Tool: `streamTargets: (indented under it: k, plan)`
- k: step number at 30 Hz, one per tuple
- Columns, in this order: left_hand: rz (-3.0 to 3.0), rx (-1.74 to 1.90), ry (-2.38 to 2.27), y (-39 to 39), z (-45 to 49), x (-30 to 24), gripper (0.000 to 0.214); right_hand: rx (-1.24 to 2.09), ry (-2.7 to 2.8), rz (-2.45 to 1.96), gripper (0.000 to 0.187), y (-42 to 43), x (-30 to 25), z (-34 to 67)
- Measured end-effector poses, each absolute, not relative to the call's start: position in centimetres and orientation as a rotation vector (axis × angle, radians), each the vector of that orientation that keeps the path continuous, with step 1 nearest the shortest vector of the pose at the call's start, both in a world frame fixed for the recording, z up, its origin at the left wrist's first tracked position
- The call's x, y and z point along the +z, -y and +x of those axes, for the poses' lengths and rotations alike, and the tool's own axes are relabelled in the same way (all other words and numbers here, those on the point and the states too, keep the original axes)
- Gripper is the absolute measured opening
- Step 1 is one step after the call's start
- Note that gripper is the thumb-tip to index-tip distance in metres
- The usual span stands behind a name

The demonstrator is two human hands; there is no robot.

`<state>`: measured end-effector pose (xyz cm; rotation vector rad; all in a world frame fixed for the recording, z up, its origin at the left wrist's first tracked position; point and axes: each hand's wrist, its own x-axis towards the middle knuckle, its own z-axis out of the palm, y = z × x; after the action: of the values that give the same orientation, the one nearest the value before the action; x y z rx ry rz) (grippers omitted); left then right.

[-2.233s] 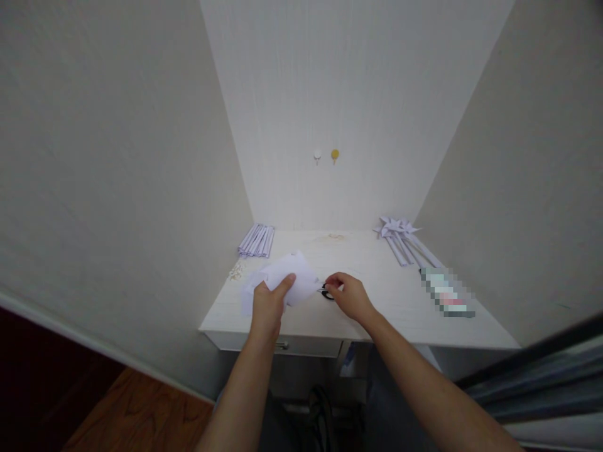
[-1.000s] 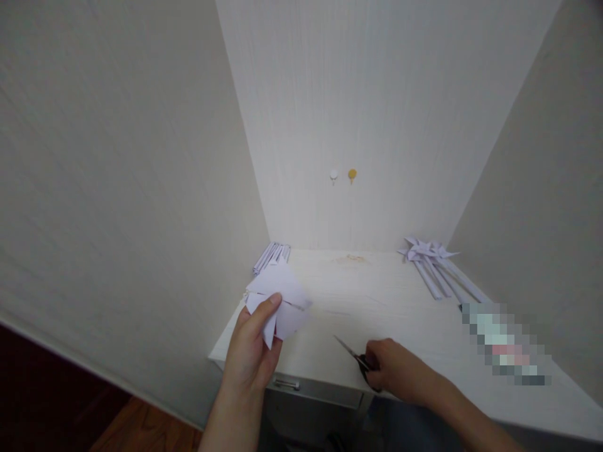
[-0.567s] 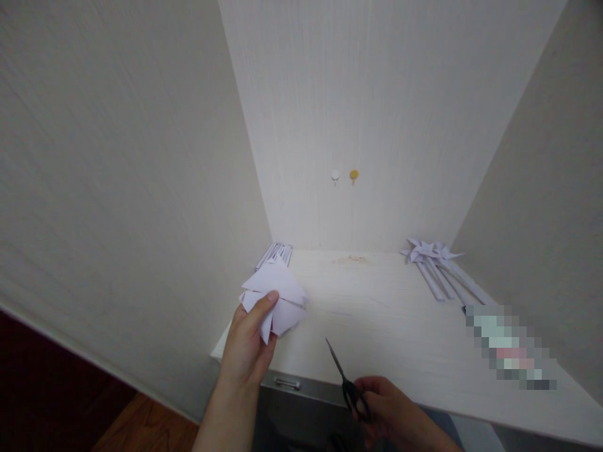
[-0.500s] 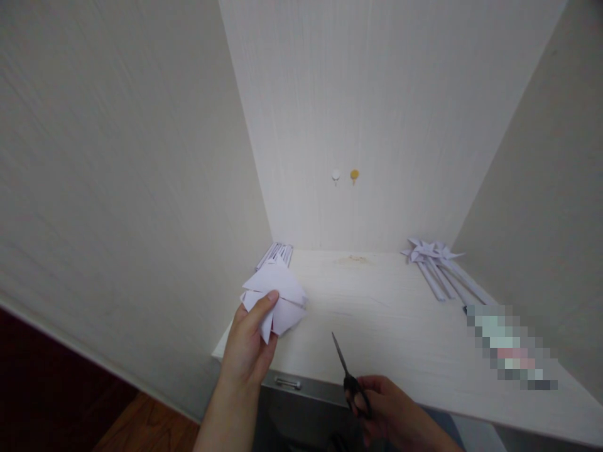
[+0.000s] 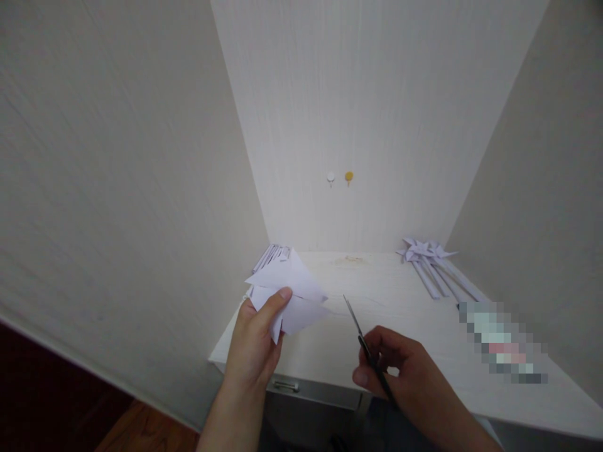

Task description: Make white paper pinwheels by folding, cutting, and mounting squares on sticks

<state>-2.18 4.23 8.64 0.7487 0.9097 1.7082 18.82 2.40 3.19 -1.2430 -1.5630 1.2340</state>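
Observation:
A white square of paper, with slits running in from its corners, is pinched in my left hand. The thumb presses on its middle and the other fingers are behind it. Whether it is one sheet or several, I cannot tell. My right hand grips a pair of black-handled scissors. Their blades look closed and point up and away, to the right of the paper and apart from it.
Several rolled paper sticks lie at the back left of the white desktop. Paper pinwheels on sticks rest at the back right. A blurred-out item lies at the right. Two hooks are on the back wall. A drawer handle shows below the front edge.
My right hand has risen with the scissors and turned them, bringing them nearer the paper. The paper has shifted slightly right and tilted in my left hand. The view has moved a little.

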Motion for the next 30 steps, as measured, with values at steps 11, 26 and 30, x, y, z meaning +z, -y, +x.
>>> streamTargets:
  k: [11,26,30]
  plan:
    - [0.816,1.756,-0.887,-4.6,-0.9,9.1,0.057,1.148,1.594,-1.378,0.020,-1.8,4.3,18.7]
    - [0.852,1.780,-0.936,-4.8,-0.8,8.5,0.052,1.237,1.589,-1.334,0.023,-1.6,3.6,18.7]
    - [0.858,1.768,-0.944,-4.8,-0.8,8.3,0.053,1.279,1.535,-1.337,0.021,-1.6,3.5,18.5]
